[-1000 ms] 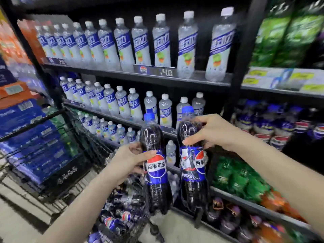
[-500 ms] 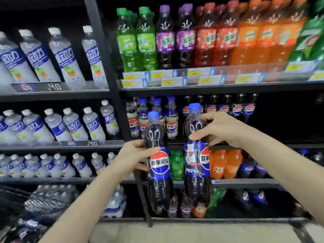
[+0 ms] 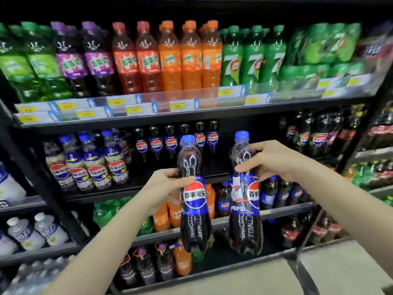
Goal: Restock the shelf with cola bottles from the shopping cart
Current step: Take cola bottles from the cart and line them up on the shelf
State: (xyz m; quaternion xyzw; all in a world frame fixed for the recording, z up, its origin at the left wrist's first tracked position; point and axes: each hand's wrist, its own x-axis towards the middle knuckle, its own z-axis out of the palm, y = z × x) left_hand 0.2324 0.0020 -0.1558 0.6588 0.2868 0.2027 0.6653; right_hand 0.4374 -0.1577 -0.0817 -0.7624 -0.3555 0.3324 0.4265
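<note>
The left hand [image 3: 164,186] grips one Pepsi bottle [image 3: 194,201], the right hand [image 3: 270,161] grips another Pepsi bottle [image 3: 244,201], both upright before the cola shelf [image 3: 212,177], probably ready to place there.

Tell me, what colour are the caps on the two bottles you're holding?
Blue, on both cola bottles, shown in the head view.

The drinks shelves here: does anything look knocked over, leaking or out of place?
Nothing stands out. The two cola bottles, one in the left hand and one in the right hand, are capped and upright, and the shelved bottles stand upright too. The far edges are too blurred to judge.
</note>
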